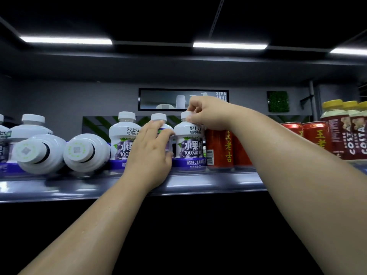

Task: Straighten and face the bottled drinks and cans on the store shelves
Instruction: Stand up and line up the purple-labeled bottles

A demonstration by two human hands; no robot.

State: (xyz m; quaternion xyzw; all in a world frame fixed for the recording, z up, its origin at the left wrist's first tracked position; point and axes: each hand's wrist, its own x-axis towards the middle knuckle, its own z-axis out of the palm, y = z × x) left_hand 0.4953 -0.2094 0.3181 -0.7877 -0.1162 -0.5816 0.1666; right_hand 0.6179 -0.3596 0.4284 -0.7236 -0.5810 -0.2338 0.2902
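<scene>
Head view: on the shelf [198, 183], the left hand [151, 149] curls round the middle grape bottle [158, 118], while the right hand [208, 114] pinches the white cap [185, 115] of the end grape bottle [190, 149] just beside it, which stands against the red cans [220, 147]. Left of the hands, two tipped bottles [39, 153] lie on their sides.

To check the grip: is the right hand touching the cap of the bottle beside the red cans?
Touching. In the head view the right hand pinches the cap of the bottle, fingers curled round it with no gap.
</scene>
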